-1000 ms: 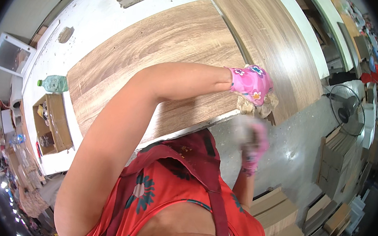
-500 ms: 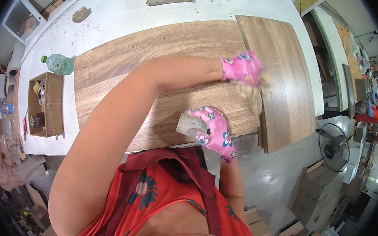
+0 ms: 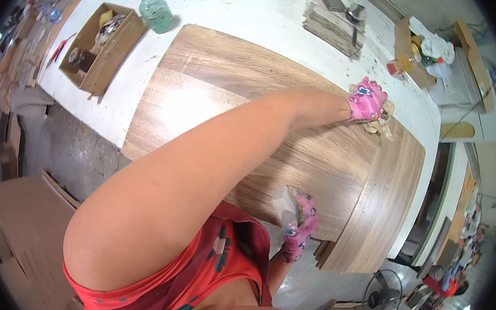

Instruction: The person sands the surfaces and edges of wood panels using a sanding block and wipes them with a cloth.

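Note:
My left hand (image 3: 367, 101), in a pink flowered glove, reaches across to the far right of a wood-grain panel (image 3: 246, 181). Beneath its fingers is a crumpled beige rag (image 3: 383, 126), pressed near the seam with a second, narrower wood-grain panel (image 3: 382, 192). By the panel's near edge, my right hand (image 3: 302, 223) wears a matching glove. Its fingers curl around a small pale grey block (image 3: 284, 203), which is partly hidden by the glove.
On the white table (image 3: 236, 14) stand a green-capped bottle (image 3: 155, 12), an open cardboard box (image 3: 107, 56) of odds and ends, and a wrapped stack (image 3: 334, 26) with a dark block on top. A fan (image 3: 381, 296) stands at lower right.
The view has turned, bringing more of the table's far right into sight. My left hand has wiped away from me with the rag, to the panel's far edge. My right hand keeps the block.

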